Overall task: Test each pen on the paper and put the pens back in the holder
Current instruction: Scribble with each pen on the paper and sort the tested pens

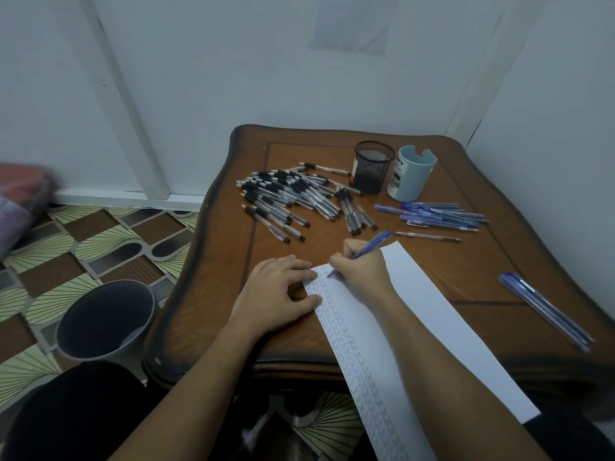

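Blue pen: clamped in my right hand fingers, tip on the paper, testing ink. Left hand: fingers flat and apart, pinning the sheet. Holders, far right on the table, await returns.

- Views: one, the head camera.
- Position: worn on your head, above the near edge of the table.
- Facing: forward and down, toward the wall behind the table.
- Nearness: close; your left hand and your right hand, gripping a pen, sit mid-frame, forearms entering from below.
- Spread: wide-angle, edges bowed, taking in the floor at left.
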